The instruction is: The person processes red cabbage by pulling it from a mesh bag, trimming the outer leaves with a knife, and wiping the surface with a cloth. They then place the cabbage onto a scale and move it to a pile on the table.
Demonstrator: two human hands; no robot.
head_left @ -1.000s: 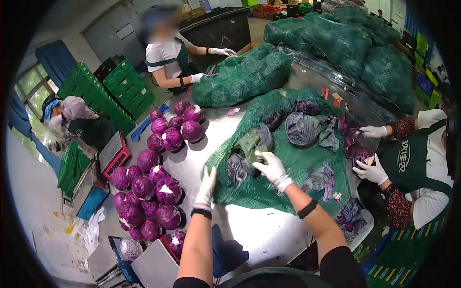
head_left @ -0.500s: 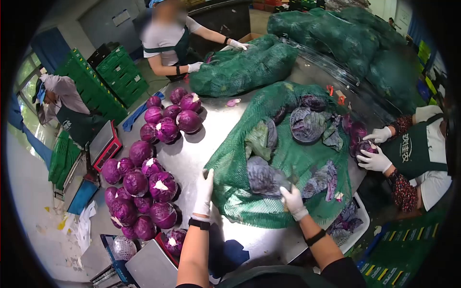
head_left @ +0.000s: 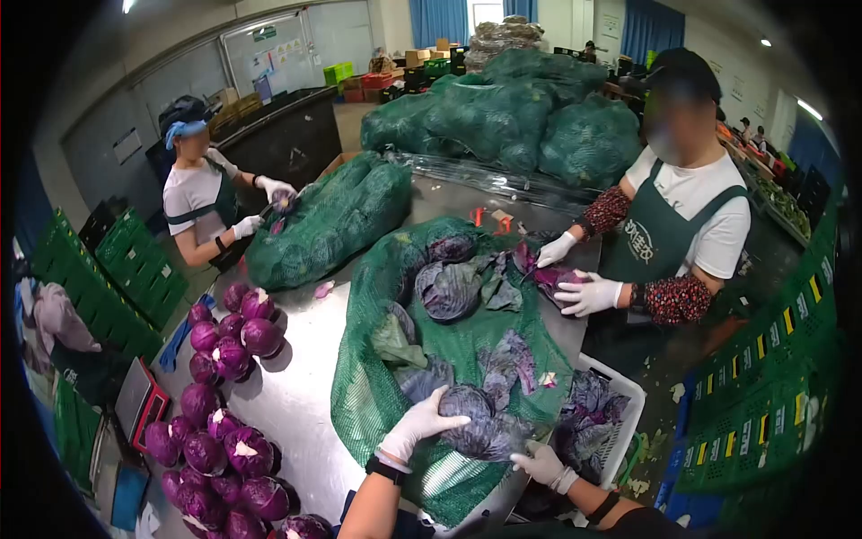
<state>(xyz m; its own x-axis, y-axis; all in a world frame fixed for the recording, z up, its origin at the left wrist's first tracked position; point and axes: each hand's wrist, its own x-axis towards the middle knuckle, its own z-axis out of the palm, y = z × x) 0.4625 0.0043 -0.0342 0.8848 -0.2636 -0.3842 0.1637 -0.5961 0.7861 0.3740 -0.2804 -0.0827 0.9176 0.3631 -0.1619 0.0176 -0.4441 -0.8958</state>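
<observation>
My left hand (head_left: 426, 420), in a white glove, is closed over the upper left of a dark purple cabbage (head_left: 468, 415) with loose outer leaves. My right hand (head_left: 541, 465), also gloved, has its fingers pinched on the outer leaves at the cabbage's lower right. The cabbage is at the near edge of a spread green net bag (head_left: 373, 395). Farther up on the net sit a larger leafy cabbage (head_left: 447, 291) and loose leaves (head_left: 510, 359).
Peeled purple cabbages (head_left: 205, 454) cluster on the steel table (head_left: 301, 386) at left. A white basket (head_left: 628, 422) of leaves stands at right. Co-workers handle cabbages at right (head_left: 691, 216) and back left (head_left: 197, 184). Full net bags (head_left: 494, 117) lie behind.
My left hand has moved right from the net's edge onto the cabbage. The cabbage is now between both hands, nearer me. The view has turned right and up.
</observation>
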